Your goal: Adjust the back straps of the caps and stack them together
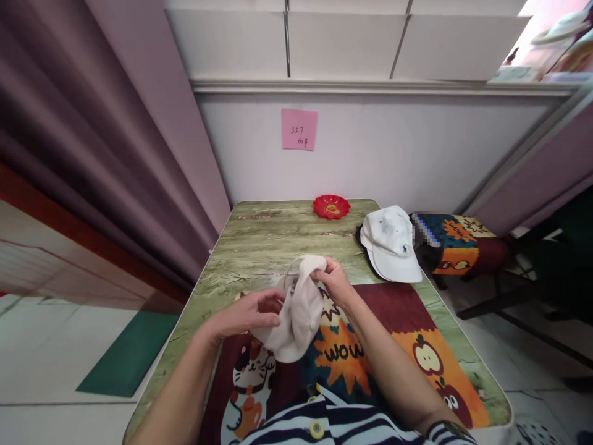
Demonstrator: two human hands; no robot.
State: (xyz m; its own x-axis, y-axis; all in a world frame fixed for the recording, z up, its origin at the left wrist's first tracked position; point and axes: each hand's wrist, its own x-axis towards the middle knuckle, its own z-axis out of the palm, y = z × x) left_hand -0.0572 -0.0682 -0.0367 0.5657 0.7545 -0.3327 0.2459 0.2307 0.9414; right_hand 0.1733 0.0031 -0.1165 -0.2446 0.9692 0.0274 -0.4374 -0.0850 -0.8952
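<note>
A whitish cloth cap (pixel 299 318) is held up above the colourful mat, its crown folded and its strap end facing up. My right hand (pixel 334 281) pinches the cap's upper edge at the right. At its left side, my left hand (pixel 259 312) has its fingers apart, with the thumb close to the fabric; whether it touches the cap I cannot tell. Farther right, a white baseball cap (pixel 393 244) with a small dark logo rests on a dark cap (pixel 365 244) at the table's edge.
The wood-patterned table (pixel 269 235) stands against a white wall. On it are a red scalloped dish (pixel 331 207) at the back and a patterned mat (pixel 403 309) in front. A stool (pixel 463 241) with a similar cover stands at right. A pink note (pixel 299 130) is on the wall.
</note>
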